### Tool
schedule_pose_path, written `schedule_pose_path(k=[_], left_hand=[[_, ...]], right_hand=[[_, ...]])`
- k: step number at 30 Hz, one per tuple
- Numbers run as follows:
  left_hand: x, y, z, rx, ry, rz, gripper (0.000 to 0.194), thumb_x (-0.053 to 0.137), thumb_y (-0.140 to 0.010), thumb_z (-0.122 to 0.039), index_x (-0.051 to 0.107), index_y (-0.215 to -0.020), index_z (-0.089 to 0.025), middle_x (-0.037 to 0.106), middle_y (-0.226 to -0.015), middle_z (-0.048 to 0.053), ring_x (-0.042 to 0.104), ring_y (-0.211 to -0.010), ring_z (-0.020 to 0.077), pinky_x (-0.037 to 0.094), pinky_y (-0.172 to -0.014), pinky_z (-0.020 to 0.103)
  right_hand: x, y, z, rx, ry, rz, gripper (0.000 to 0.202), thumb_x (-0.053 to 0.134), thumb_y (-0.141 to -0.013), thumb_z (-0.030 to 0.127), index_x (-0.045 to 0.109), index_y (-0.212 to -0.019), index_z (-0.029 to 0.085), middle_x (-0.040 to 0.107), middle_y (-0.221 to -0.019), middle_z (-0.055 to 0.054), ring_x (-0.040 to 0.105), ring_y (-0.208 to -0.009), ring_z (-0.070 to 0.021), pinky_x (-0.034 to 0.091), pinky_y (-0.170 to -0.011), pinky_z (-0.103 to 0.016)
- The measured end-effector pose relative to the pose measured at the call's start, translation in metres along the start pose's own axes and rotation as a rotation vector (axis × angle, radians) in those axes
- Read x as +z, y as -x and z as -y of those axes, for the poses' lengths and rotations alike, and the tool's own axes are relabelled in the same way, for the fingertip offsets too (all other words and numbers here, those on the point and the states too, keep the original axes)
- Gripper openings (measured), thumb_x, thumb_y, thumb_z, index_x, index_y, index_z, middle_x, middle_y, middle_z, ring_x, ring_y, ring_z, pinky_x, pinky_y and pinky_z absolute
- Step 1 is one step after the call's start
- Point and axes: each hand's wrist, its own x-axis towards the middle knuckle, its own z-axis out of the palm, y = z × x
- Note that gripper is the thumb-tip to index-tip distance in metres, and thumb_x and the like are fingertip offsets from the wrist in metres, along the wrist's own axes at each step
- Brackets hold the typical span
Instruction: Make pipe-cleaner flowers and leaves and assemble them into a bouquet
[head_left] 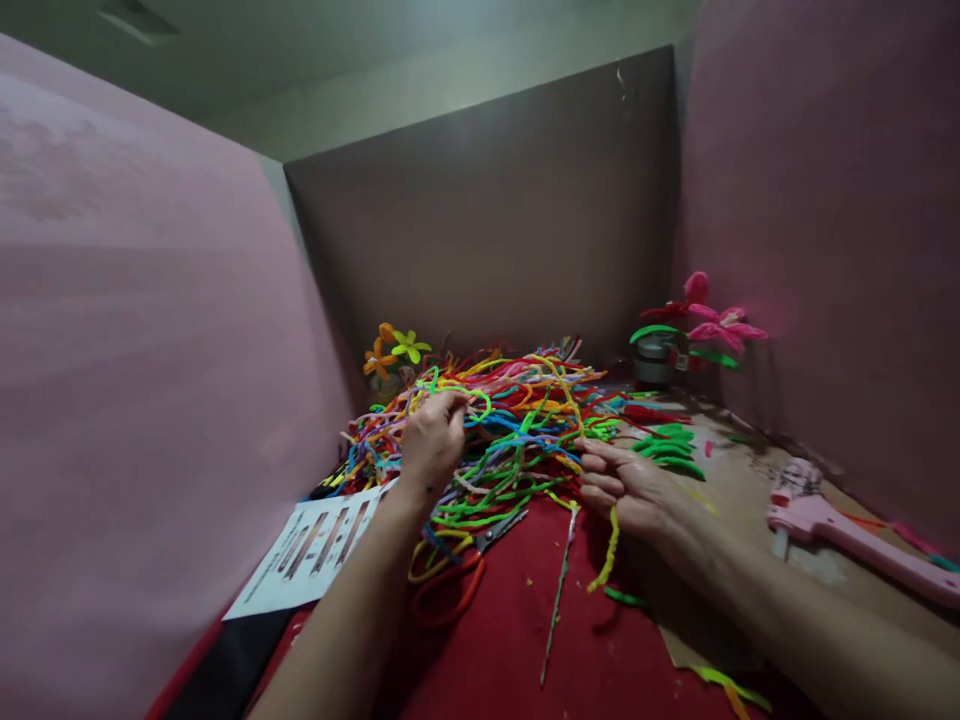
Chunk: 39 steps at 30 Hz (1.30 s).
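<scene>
Having scissors (pixel 486 538) lying just below the left hand's grip (pixel 435 430), likely for easy reach. Pinching a yellow stem (pixel 612 548) in the right hand's grip (pixel 622 485), probably for holding it clear of the heap (pixel 495 475); pressing the left grip together, seemingly on a green stem (pixel 486 402). Having a pink tool (pixel 847 538) lying right of the right grip. Facing that heap beyond both — crowding the way — then a pink flower (pixel 729 324).

Readable text: none | white sheet (pixel 306 556): printed, too small to read
</scene>
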Motion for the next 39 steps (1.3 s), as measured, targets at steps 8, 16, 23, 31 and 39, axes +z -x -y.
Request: schedule_pose_path(k=[8,16,23,31,39], left_hand=[[0.019,-0.098,0.024,-0.154,-0.264,0.205,0.025,0.05,-0.07,-0.021,0.071,-0.084,-0.021,0.07,-0.085,0.006,0.062,-0.086,0.0209,0.045,-0.076,0.027],[0.029,-0.12,0.042,-0.206,-0.399,0.341,0.014,0.062,-0.053,-0.014,0.07,-0.064,-0.019,0.069,-0.072,0.011,0.062,-0.085,0.0269,0.043,-0.077,0.032],[0.017,-0.111,0.048,-0.124,-0.333,0.317,0.011,0.057,-0.054,-0.011,0.066,-0.057,-0.017,0.068,-0.074,0.011,0.061,-0.086,0.0276,0.043,-0.077,0.033],[-0.006,-0.111,0.035,0.014,0.034,0.293,0.019,0.057,-0.068,-0.028,0.068,-0.079,-0.017,0.067,-0.069,0.001,0.06,-0.067,0.0134,0.045,-0.061,0.021],[-0.023,-0.11,-0.008,-0.022,0.636,0.124,0.026,0.065,-0.064,-0.033,0.065,-0.078,-0.012,0.066,-0.063,0.003,0.051,-0.047,0.0074,0.038,-0.045,0.018]], right_hand=[[-0.008,0.001,-0.004,-0.027,0.021,0.037,0.015,0.062,-0.073,0.018,0.048,-0.069,0.016,0.04,-0.042,0.009,0.021,-0.029,-0.0004,0.015,-0.031,-0.014],[-0.02,-0.007,-0.007,-0.087,0.074,0.062,0.017,0.067,-0.069,0.025,0.059,-0.078,0.013,0.04,-0.039,0.009,0.02,-0.029,-0.0001,0.016,-0.032,-0.015],[-0.017,-0.005,-0.006,-0.069,0.058,0.101,0.016,0.065,-0.071,0.026,0.06,-0.078,0.013,0.043,-0.04,0.008,0.02,-0.029,-0.0001,0.016,-0.032,-0.016],[-0.017,-0.006,-0.007,-0.098,0.048,0.139,0.018,0.067,-0.07,0.024,0.057,-0.082,0.014,0.047,-0.047,0.008,0.026,-0.032,-0.0002,0.018,-0.034,-0.015],[0.004,0.002,0.0,-0.113,0.072,0.081,0.014,0.067,-0.067,0.018,0.058,-0.076,0.013,0.041,-0.042,0.009,0.022,-0.031,0.0003,0.018,-0.032,-0.014]])
